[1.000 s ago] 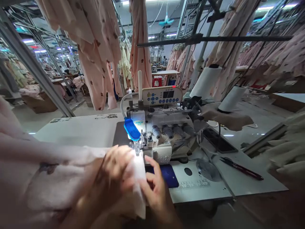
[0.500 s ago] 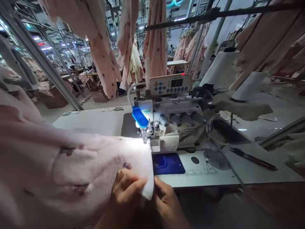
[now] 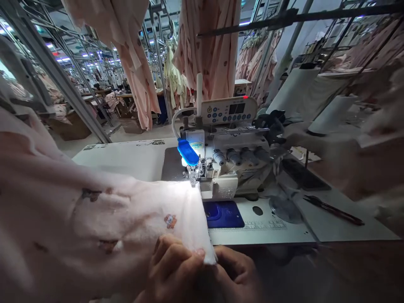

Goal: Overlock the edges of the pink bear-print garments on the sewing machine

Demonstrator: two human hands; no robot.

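A pale pink fleecy fabric piece [image 3: 135, 210] with small printed figures spreads from the left up to the needle area of a white sewing machine [image 3: 225, 183]. Its far edge lies under the lit presser foot [image 3: 193, 179]. My left hand [image 3: 176, 263] is closed on the near corner of the cloth, thumb and fingers pinching it. Close beside it, my right hand [image 3: 236, 269] is closed too, its fingertips at the same corner. The lower parts of both hands are dark. A blue lamp piece [image 3: 188, 152] hangs over the needle area.
White thread cones [image 3: 292, 90] stand behind the machine on the right. Dark tweezers [image 3: 334, 210] lie on the white table [image 3: 268, 237] near a clear round disc [image 3: 285, 209]. Pink garments [image 3: 208, 50] hang overhead, and a metal post [image 3: 63, 80] rises at left.
Both hands have moved slightly right and down, drawing the cloth corner with them. The fabric edge now slants more. Hanging garments have shifted, and a blurred pinkish shape has come in at right.
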